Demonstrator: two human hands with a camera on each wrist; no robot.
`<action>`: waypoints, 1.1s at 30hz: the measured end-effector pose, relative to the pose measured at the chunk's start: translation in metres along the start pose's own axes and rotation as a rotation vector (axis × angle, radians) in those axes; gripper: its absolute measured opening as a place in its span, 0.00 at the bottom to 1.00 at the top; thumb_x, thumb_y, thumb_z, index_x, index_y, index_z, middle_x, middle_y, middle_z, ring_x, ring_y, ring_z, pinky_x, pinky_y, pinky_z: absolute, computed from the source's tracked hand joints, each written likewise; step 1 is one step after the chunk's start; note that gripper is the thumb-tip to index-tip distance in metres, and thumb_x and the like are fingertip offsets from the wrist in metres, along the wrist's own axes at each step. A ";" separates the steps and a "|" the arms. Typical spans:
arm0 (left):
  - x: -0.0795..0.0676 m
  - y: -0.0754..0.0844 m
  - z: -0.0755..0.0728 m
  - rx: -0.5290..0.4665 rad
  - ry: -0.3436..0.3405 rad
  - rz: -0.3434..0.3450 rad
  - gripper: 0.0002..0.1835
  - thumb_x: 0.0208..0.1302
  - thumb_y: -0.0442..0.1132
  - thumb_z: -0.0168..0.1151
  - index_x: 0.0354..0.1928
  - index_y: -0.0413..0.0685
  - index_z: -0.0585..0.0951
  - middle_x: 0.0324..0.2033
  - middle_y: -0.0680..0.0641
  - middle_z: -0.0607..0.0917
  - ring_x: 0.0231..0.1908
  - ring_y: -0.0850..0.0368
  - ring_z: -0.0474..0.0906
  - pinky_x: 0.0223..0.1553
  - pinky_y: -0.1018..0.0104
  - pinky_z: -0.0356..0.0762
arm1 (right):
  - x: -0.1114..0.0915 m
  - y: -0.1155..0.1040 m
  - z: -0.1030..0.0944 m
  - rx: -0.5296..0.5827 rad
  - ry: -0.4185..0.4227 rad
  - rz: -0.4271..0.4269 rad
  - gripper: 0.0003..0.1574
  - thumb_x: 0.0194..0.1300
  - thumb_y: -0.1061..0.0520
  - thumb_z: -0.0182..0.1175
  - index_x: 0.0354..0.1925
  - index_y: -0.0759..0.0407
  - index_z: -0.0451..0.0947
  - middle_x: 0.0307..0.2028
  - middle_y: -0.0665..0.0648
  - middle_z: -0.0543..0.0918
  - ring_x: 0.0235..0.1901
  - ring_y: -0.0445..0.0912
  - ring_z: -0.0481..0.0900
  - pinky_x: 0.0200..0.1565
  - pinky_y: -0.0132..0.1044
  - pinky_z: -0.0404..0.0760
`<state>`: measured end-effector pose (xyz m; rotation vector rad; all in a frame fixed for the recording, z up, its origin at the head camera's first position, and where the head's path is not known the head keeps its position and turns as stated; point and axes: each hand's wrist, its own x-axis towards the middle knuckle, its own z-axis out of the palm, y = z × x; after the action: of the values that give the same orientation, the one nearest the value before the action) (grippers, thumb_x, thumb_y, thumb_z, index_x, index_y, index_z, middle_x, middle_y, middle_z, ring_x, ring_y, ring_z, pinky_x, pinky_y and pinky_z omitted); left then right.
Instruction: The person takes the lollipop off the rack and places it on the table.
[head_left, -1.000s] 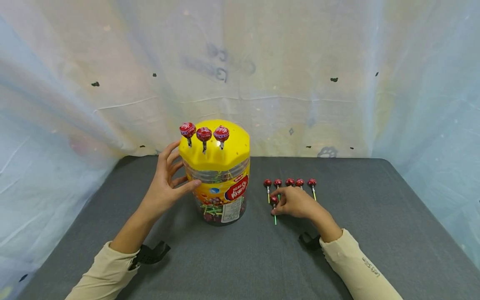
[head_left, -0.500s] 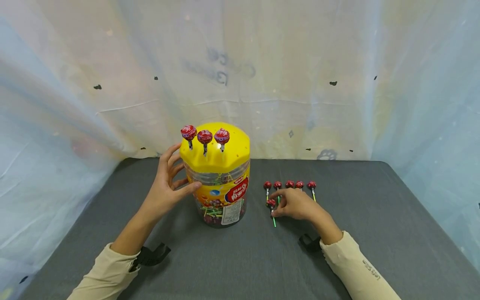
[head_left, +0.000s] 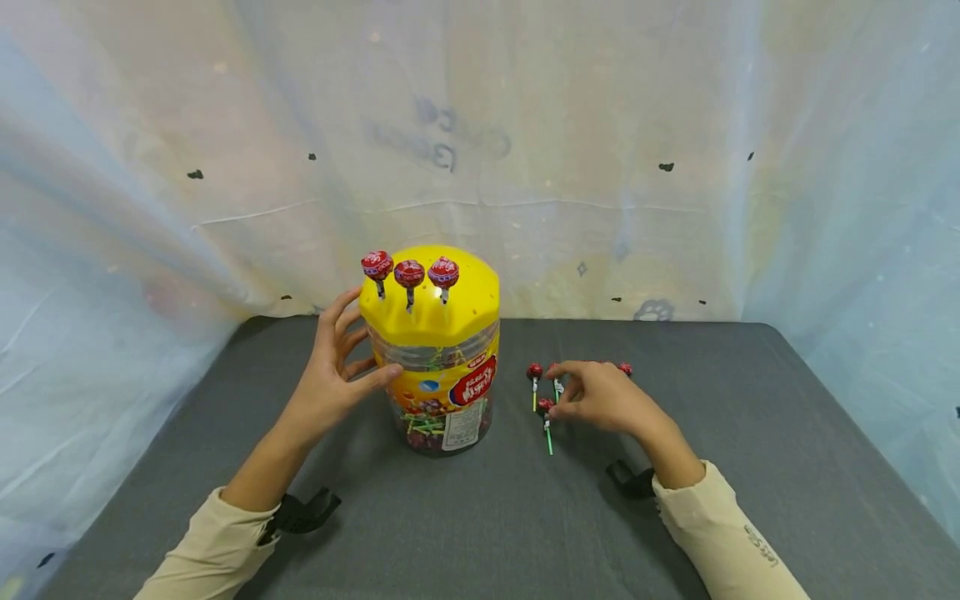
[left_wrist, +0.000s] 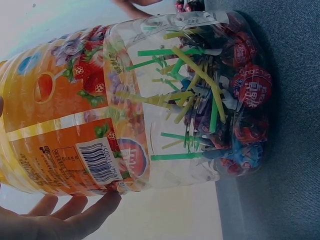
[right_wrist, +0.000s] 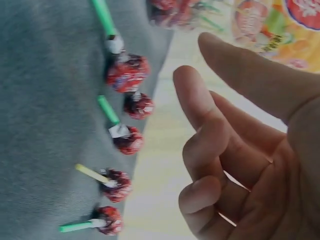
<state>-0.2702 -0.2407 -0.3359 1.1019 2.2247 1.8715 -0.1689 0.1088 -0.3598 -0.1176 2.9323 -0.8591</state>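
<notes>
A large clear jar (head_left: 435, 379) with a yellow lid (head_left: 468, 304) stands upright on the table. My left hand (head_left: 326, 367) grips its left side, thumb across the front, fingers round the back. Three red-wrapped lollipops (head_left: 409, 274) stand stick-down in the lid. Right of the jar, a green-stick lollipop (head_left: 545, 407) lies on the cloth. My right hand (head_left: 606, 398) hovers just beside it, partly hiding the row of lollipops (head_left: 535, 372) behind. In the right wrist view its fingers (right_wrist: 192, 92) bend loosely, apart from the nearest lollipop (right_wrist: 129, 73), holding nothing.
Through the jar's wall, many loose lollipops (left_wrist: 254, 86) with green and yellow sticks show at its bottom. A grey cloth (head_left: 450, 533) covers the table. A pale hanging sheet (head_left: 555, 167) closes off the back and sides.
My right hand has let go of the green-stick lollipop, leaving it in front of the row, and has drawn slightly right and up. The left hand and jar stay put.
</notes>
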 end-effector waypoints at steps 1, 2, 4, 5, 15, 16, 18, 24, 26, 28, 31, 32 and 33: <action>0.000 0.000 0.000 -0.002 0.000 -0.001 0.55 0.62 0.26 0.65 0.78 0.70 0.43 0.74 0.45 0.54 0.73 0.39 0.56 0.64 0.28 0.64 | -0.001 -0.002 -0.002 0.005 0.011 -0.008 0.32 0.58 0.53 0.73 0.60 0.58 0.78 0.30 0.45 0.87 0.29 0.37 0.80 0.34 0.34 0.78; 0.000 0.000 0.000 -0.002 0.000 -0.001 0.55 0.62 0.26 0.65 0.78 0.70 0.43 0.74 0.45 0.55 0.73 0.39 0.56 0.64 0.28 0.64 | -0.003 -0.004 -0.003 0.005 0.024 -0.022 0.31 0.59 0.53 0.73 0.59 0.57 0.78 0.31 0.45 0.87 0.29 0.37 0.80 0.33 0.34 0.78; -0.001 0.001 -0.001 -0.001 0.000 -0.001 0.55 0.62 0.26 0.65 0.78 0.70 0.43 0.74 0.45 0.55 0.73 0.39 0.56 0.64 0.28 0.64 | -0.006 -0.009 -0.007 0.014 0.055 -0.041 0.30 0.59 0.54 0.72 0.59 0.54 0.78 0.33 0.45 0.88 0.30 0.36 0.81 0.33 0.34 0.78; -0.001 0.001 -0.001 0.000 0.001 -0.001 0.55 0.62 0.26 0.65 0.78 0.70 0.43 0.74 0.45 0.55 0.73 0.39 0.56 0.64 0.28 0.65 | -0.007 -0.011 -0.008 0.016 0.074 -0.055 0.29 0.60 0.54 0.72 0.59 0.53 0.78 0.33 0.44 0.88 0.31 0.36 0.81 0.33 0.34 0.78; 0.000 -0.002 0.002 -0.003 -0.002 0.007 0.54 0.62 0.27 0.66 0.78 0.66 0.42 0.74 0.44 0.55 0.72 0.39 0.58 0.63 0.29 0.66 | -0.020 -0.045 -0.027 0.064 0.296 -0.219 0.30 0.63 0.52 0.69 0.62 0.42 0.73 0.35 0.39 0.87 0.25 0.39 0.76 0.29 0.33 0.76; 0.000 -0.002 0.002 -0.003 -0.002 0.005 0.54 0.62 0.27 0.66 0.78 0.66 0.43 0.74 0.45 0.55 0.72 0.40 0.58 0.63 0.29 0.66 | -0.020 -0.049 -0.029 0.066 0.320 -0.241 0.31 0.63 0.52 0.69 0.63 0.41 0.73 0.35 0.38 0.87 0.24 0.39 0.75 0.28 0.32 0.76; 0.001 -0.002 0.001 0.000 0.000 0.003 0.54 0.62 0.27 0.66 0.78 0.67 0.43 0.74 0.45 0.55 0.72 0.40 0.58 0.63 0.29 0.66 | -0.020 -0.056 -0.031 0.065 0.364 -0.287 0.31 0.64 0.51 0.69 0.63 0.40 0.72 0.36 0.38 0.87 0.24 0.38 0.73 0.28 0.32 0.74; 0.001 -0.001 -0.001 0.010 0.002 -0.006 0.54 0.62 0.28 0.66 0.78 0.69 0.43 0.74 0.45 0.55 0.72 0.39 0.58 0.63 0.28 0.66 | -0.017 -0.075 -0.038 0.063 0.467 -0.397 0.33 0.64 0.53 0.68 0.65 0.42 0.71 0.37 0.41 0.87 0.26 0.36 0.72 0.29 0.31 0.72; 0.001 -0.001 -0.001 0.011 0.001 -0.009 0.54 0.63 0.28 0.66 0.78 0.69 0.43 0.74 0.45 0.55 0.72 0.39 0.58 0.63 0.28 0.66 | -0.016 -0.081 -0.040 0.067 0.486 -0.426 0.33 0.64 0.53 0.69 0.65 0.42 0.71 0.38 0.42 0.87 0.27 0.36 0.73 0.30 0.31 0.72; 0.001 -0.001 -0.001 0.011 0.002 -0.011 0.54 0.63 0.28 0.66 0.78 0.69 0.43 0.74 0.45 0.55 0.72 0.39 0.58 0.63 0.28 0.66 | -0.016 -0.088 -0.042 0.069 0.499 -0.452 0.34 0.64 0.53 0.69 0.66 0.43 0.70 0.38 0.42 0.87 0.28 0.36 0.73 0.30 0.31 0.73; 0.001 -0.001 -0.001 0.013 0.004 -0.013 0.54 0.62 0.28 0.67 0.78 0.69 0.43 0.74 0.45 0.55 0.72 0.39 0.58 0.62 0.28 0.67 | -0.015 -0.098 -0.044 0.068 0.514 -0.484 0.36 0.63 0.54 0.70 0.66 0.44 0.69 0.39 0.44 0.88 0.29 0.36 0.73 0.32 0.34 0.75; 0.001 -0.001 -0.001 0.013 0.005 -0.012 0.54 0.62 0.28 0.67 0.78 0.70 0.43 0.74 0.45 0.55 0.72 0.39 0.58 0.62 0.28 0.67 | -0.014 -0.101 -0.044 0.064 0.519 -0.494 0.36 0.62 0.54 0.70 0.67 0.44 0.69 0.39 0.45 0.88 0.30 0.37 0.74 0.33 0.35 0.76; 0.001 -0.001 -0.001 0.016 0.006 -0.013 0.54 0.62 0.28 0.67 0.77 0.71 0.44 0.74 0.46 0.55 0.72 0.39 0.58 0.63 0.28 0.66 | -0.014 -0.103 -0.045 0.059 0.526 -0.502 0.37 0.62 0.55 0.70 0.67 0.45 0.69 0.40 0.45 0.88 0.30 0.37 0.74 0.33 0.35 0.76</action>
<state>-0.2722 -0.2414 -0.3364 1.0830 2.2478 1.8580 -0.1547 0.0473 -0.2654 -0.7608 3.4170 -1.1934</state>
